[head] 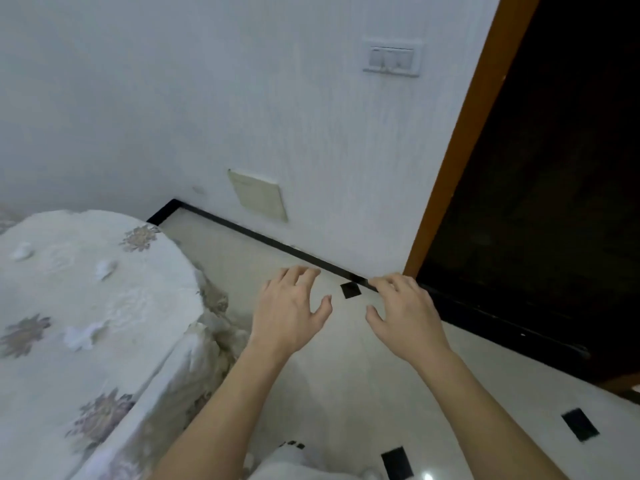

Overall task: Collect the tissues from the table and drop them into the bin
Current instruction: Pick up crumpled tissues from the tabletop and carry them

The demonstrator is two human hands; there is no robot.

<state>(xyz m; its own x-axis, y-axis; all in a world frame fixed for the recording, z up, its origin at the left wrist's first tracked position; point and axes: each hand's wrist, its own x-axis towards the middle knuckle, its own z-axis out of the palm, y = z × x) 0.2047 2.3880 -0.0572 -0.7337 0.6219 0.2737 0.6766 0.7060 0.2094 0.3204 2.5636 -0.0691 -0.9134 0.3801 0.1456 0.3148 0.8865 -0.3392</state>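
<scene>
Hovers with the left hand (291, 306) spread loose and empty above the floor (346, 386), just off the worktop's (145, 306) right edge. Holds the right hand (401, 313) the same way beside it, fingers apart, nothing pinched, close to the dark doorway (536, 202).

Looks like the collecting step, not yet begun. Three crumpled tissues on the worktop: far tissue (21, 251) by the left edge, middle tissue (105, 268) toward the far edge, near tissue (83, 336) closer in. Calls for a swing left and a light pinch on the near tissue, probably.

No bin plainly in view. Pale shape (298, 462) at the bottom between the arms; cannot tell what, nor any contents.
</scene>
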